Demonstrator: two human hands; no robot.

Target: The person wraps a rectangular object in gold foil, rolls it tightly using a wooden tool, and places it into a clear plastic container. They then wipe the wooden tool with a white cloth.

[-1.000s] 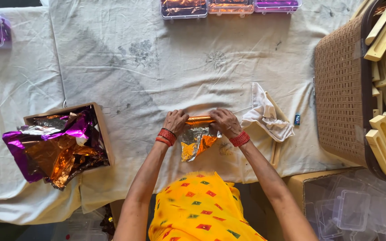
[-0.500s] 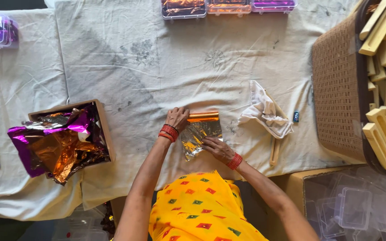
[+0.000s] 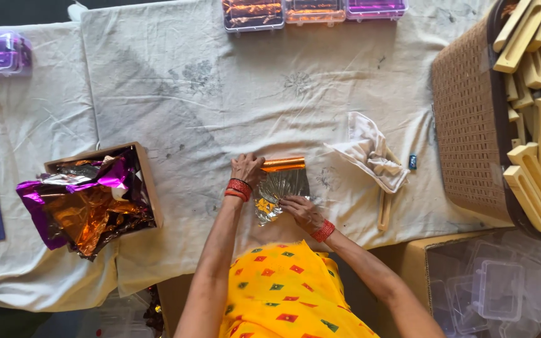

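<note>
A sheet of shiny foil [image 3: 280, 186], orange outside and silver inside, lies on the cloth-covered table [image 3: 220, 94] in front of me. Its far edge is rolled into an orange tube [image 3: 283, 164]. My left hand [image 3: 246, 169] presses down on the left end of that tube. My right hand [image 3: 301, 210] lies flat on the near, loose part of the sheet, fingers spread. Both wrists wear red bangles.
A cardboard box [image 3: 145, 181] of crumpled purple and orange foil sits at the left. A white rag [image 3: 370, 153] covers a wooden piece at the right. A brown basket [image 3: 471, 119] holds several wooden blocks. Clear plastic boxes [image 3: 496, 285] lie at lower right; filled cases [image 3: 314, 9] line the far edge.
My right hand left the tube's right end and came down onto the loose foil near me. The left hand stayed on the tube. The sheet now lies flatter.
</note>
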